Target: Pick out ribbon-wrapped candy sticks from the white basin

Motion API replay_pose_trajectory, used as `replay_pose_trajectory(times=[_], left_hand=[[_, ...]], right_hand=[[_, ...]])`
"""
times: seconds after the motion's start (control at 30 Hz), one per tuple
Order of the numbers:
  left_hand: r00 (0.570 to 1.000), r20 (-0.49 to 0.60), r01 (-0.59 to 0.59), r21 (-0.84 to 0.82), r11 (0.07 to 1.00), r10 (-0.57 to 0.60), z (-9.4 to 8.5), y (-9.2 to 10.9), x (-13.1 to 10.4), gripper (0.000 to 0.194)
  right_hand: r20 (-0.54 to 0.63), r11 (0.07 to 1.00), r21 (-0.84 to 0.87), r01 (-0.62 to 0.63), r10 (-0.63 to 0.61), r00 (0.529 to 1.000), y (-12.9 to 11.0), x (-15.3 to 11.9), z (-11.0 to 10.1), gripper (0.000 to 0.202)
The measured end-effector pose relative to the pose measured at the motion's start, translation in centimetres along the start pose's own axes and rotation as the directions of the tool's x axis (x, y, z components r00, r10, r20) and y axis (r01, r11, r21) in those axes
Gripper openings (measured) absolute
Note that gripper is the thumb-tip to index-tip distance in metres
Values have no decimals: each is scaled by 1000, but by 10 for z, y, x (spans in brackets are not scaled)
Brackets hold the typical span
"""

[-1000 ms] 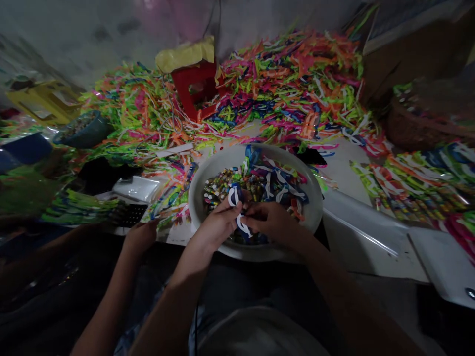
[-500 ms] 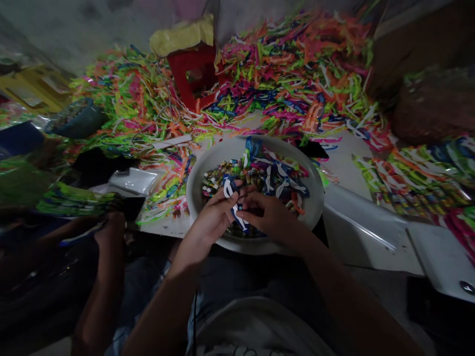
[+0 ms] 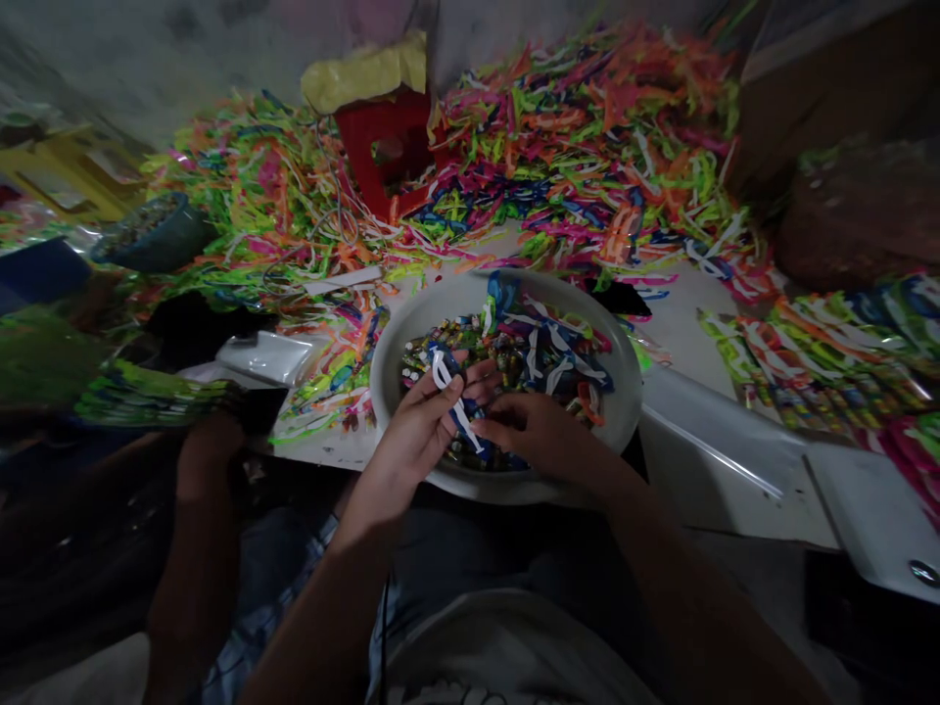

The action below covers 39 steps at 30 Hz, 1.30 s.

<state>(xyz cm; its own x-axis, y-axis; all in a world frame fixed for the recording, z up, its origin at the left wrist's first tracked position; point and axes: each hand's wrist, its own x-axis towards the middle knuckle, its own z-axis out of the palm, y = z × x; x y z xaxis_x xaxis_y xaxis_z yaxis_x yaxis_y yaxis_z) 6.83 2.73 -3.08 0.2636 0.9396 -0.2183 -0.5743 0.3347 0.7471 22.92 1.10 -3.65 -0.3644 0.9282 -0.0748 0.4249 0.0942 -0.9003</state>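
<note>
While the bowl point(image 3: 411, 333) sits in the middle, a strip point(image 3: 455, 411) of blue and white is held over its near side by two hands. The strip is pinched at its top by the curled fingers of the left hand point(image 3: 418, 431). Its lower end is pinched by the bent fingers of the right hand point(image 3: 533, 431), just beside the left one. Both hands are closed on the strip, with only a small gap between them. The bowl is filled with small bright bits and more strips. Behind the bowl, a big heap point(image 3: 587, 147) of bright strips is piled up, and a red stool point(image 3: 386, 147) is stuck in it. Left of the bowl, another person's hand point(image 3: 210, 441) is seen in the dark.
</note>
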Motion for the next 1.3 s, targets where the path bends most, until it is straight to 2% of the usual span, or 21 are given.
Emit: replay_pose_trajectory(times=[0.1, 0.4, 0.53, 0.7, 0.87, 0.93, 1.0, 1.07, 1.1, 1.17, 1.23, 1.3], left_hand=[[1000, -24, -15, 2, 1000, 15, -1, -1, 1, 33], [1000, 2, -3, 108, 994, 3, 5, -5, -2, 39], [999, -13, 35, 142, 989, -34, 5, -5, -1, 39], [999, -31, 25, 128, 991, -21, 5, -6, -2, 35], [999, -35, 6, 106, 994, -2, 6, -6, -1, 29], [997, -58, -38, 82, 996, 43, 5, -4, -1, 28], [987, -107, -119, 33, 992, 122, 7, 1, -4, 21], [963, -172, -215, -21, 976, 208, 11, 6, -10, 16], [948, -201, -261, -41, 964, 248, 15, 9, -15, 15], [915, -232, -354, -65, 933, 331, 24, 11, -27, 16], [883, -240, -432, -81, 898, 403, 35, 8, -40, 18], [879, -249, -441, -95, 893, 408, 43, 0, -52, 20]], right_hand=[[49, 999, 27, -19, 18, 999, 0, 1, 0, 37], [175, 977, 195, -80, 45, 984, 4, 0, 0, 33], [164, 985, 165, -57, 30, 986, 5, 0, 0, 32], [159, 983, 181, -14, -15, 987, 5, -1, -1, 28], [178, 976, 207, -64, 27, 984, 6, 1, -2, 31], [118, 973, 225, -56, 29, 993, 5, 1, -3, 32], [-59, 978, 209, -13, 26, 998, 3, -1, -3, 31], [-267, 993, 119, 20, 13, 964, -3, -7, -1, 28], [-330, 997, 67, 27, -3, 944, -6, -12, 1, 26], [-316, 996, 66, 67, -43, 948, -12, -22, 10, 26], [-320, 980, 162, 117, -60, 946, -17, -30, 21, 27], [-367, 952, 271, 144, -36, 929, -21, -34, 29, 25]])
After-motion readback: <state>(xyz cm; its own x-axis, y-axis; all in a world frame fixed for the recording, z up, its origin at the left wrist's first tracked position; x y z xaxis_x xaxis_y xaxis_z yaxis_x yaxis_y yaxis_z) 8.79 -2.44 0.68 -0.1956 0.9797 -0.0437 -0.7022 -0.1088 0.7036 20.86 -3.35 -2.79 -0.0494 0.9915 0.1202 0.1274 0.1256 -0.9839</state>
